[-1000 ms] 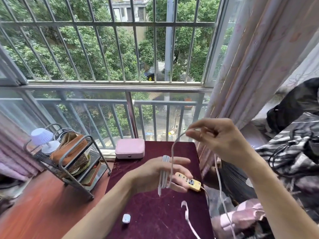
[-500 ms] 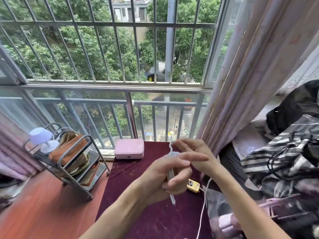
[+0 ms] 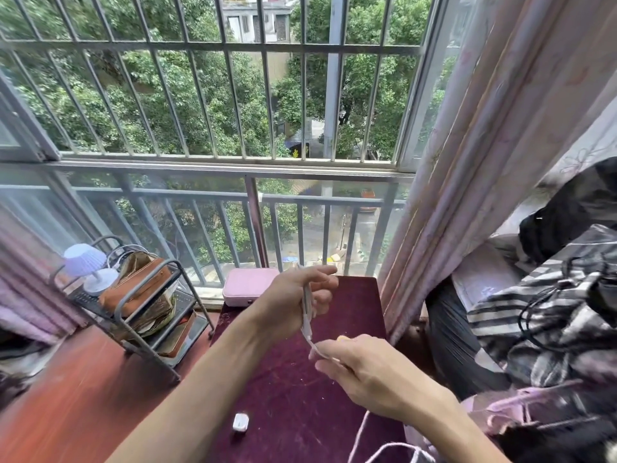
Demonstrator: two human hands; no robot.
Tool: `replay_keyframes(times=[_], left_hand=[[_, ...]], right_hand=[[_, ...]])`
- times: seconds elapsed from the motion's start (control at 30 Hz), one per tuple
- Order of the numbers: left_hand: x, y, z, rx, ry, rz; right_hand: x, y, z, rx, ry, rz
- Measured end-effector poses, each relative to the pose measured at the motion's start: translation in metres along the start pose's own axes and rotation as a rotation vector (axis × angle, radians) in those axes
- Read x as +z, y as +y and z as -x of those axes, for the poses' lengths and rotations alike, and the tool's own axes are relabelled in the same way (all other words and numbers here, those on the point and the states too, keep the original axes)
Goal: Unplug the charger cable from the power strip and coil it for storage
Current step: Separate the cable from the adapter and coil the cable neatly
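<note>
My left hand (image 3: 293, 302) is raised above the dark red table (image 3: 293, 396) and grips a bundle of white charger cable (image 3: 306, 309) looped around its fingers. My right hand (image 3: 364, 369) sits just below and to the right, pinching the same cable where it leaves the bundle. The loose cable tail (image 3: 360, 436) hangs down behind my right wrist to the bottom edge. Only a yellow tip of the power strip (image 3: 342, 338) peeks out above my right hand. A small white charger plug (image 3: 240, 422) lies on the table near me.
A pink case (image 3: 248, 286) rests at the table's far edge by the window railing. A wire rack (image 3: 147, 312) with a brown bag and a small lamp (image 3: 88, 265) stands on the left. A curtain (image 3: 467, 195) and piled clothes (image 3: 551, 312) crowd the right.
My right hand came down from above the coil to below it, drawing the cable around. My left hand rose with the bundle, and the power strip is now mostly hidden.
</note>
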State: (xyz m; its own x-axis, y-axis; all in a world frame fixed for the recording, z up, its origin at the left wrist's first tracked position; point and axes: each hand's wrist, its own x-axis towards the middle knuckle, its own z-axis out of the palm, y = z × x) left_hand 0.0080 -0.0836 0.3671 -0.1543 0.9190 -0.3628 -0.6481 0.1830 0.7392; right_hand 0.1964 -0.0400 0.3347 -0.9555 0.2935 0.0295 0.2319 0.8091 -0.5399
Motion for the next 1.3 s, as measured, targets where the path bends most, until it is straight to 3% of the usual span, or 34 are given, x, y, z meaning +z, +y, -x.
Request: replay_keyframes(times=[0.17,0.23,0.33,0.47,0.77,0.93,1.1,1.23,1.3], left_hand=[[-0.008,-0.007,-0.001,-0.08,-0.002,-0.227],[-0.006,-0.009,0.007,-0.128,-0.097,-0.333],[-0.001,-0.011,0.017,-0.154,-0.307,-0.402],[0.008,-0.01,0.023,-0.102,-0.42,-0.379],[0.035,-0.022,0.03,-0.226,-0.627,-0.217],[0.04,-0.022,0.03,-0.181,-0.579,-0.153],[0.046,-0.022,0.024,-0.058,-0.524,0.027],[0.045,-0.023,0.016,0.017,-0.404,0.1],[0.041,-0.022,0.012,0.027,-0.341,0.146]], right_hand=[[-0.039,-0.018,0.005,-0.105,0.065,0.139],[-0.063,-0.02,0.004,-0.111,0.088,0.124],[-0.097,-0.011,0.0,-0.099,0.109,-0.084],[-0.113,0.0,-0.007,-0.138,0.124,-0.189],[-0.096,0.037,-0.041,-0.138,0.205,-0.626],[-0.074,0.051,-0.043,-0.149,0.318,-0.879],[-0.039,0.056,-0.044,0.043,0.434,-1.011],[-0.006,0.05,-0.043,0.228,0.382,-1.0],[0.013,0.045,-0.038,0.33,0.347,-0.848]])
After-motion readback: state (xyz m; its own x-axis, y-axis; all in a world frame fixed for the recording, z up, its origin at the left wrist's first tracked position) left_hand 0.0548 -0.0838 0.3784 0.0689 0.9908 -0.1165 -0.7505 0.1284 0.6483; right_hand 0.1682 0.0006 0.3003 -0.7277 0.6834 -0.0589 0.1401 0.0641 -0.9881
